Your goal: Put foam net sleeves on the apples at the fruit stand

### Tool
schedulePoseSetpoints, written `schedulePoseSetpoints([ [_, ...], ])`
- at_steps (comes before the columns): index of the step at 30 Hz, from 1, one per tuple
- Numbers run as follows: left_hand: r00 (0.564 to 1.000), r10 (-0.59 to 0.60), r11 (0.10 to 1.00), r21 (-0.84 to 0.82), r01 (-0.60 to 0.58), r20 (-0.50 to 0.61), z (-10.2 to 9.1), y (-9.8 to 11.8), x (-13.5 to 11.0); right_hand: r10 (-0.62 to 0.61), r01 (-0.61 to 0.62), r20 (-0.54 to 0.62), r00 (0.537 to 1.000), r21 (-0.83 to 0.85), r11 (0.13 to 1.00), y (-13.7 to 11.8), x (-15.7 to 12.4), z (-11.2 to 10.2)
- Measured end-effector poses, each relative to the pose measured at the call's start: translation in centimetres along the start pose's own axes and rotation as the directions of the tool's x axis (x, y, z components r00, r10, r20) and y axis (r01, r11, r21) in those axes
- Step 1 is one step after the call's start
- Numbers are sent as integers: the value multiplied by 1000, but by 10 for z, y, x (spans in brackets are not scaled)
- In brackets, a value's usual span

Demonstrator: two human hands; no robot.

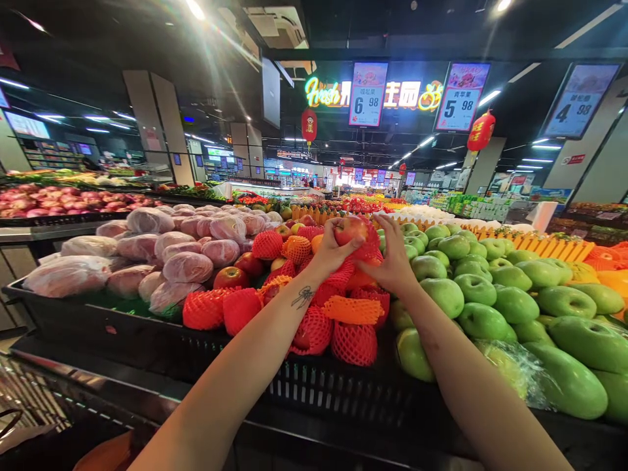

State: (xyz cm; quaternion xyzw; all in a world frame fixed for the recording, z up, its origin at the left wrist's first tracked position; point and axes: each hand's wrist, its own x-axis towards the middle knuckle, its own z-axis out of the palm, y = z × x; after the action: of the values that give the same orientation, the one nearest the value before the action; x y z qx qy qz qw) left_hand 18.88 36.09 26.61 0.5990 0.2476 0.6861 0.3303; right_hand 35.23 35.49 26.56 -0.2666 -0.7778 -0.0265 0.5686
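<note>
Above the middle of the fruit display, my left hand (331, 254) is closed round a red apple (350, 230), thumb across its front. A red foam net (371, 237) sits at the apple's right side, partly behind it. My right hand (395, 260) curves round that net from the right, thumb low and fingers high; its exact contact is partly hidden. Under both hands lie several red apples in red foam nets (354, 341), with an orange foam net (352, 309) among them. Bare red apples (230, 278) rest to the left.
Film-wrapped pinkish fruit (188, 267) is piled left, green apples (478, 291) right. A black slatted crate edge (338, 389) runs along the front. Crumpled clear film (520, 369) lies by the green apples. Price screens (367, 93) hang overhead. A metal cart (34, 399) stands lower left.
</note>
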Motion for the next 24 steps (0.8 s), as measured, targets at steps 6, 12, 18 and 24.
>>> schedulePoseSetpoints([
  [6, 984, -73, 993, -78, 87, 161, 3, 1, -2, 122, -124, 26, 992, 52, 991, 7, -1, 2],
  [12, 962, -103, 992, -43, 118, 254, -1, 8, -2, 121, -142, -136, 983, -159, 977, 12, -4, 2],
  [18, 991, -111, 991, -63, 116, 71, -2, 3, -1, 360, -358, -195, 912, 49, 933, 17, -3, 4],
  [24, 982, -185, 977, -108, 186, 24, -3, -4, 3, 442, -406, -31, 897, 341, 848, 17, 2, 9],
])
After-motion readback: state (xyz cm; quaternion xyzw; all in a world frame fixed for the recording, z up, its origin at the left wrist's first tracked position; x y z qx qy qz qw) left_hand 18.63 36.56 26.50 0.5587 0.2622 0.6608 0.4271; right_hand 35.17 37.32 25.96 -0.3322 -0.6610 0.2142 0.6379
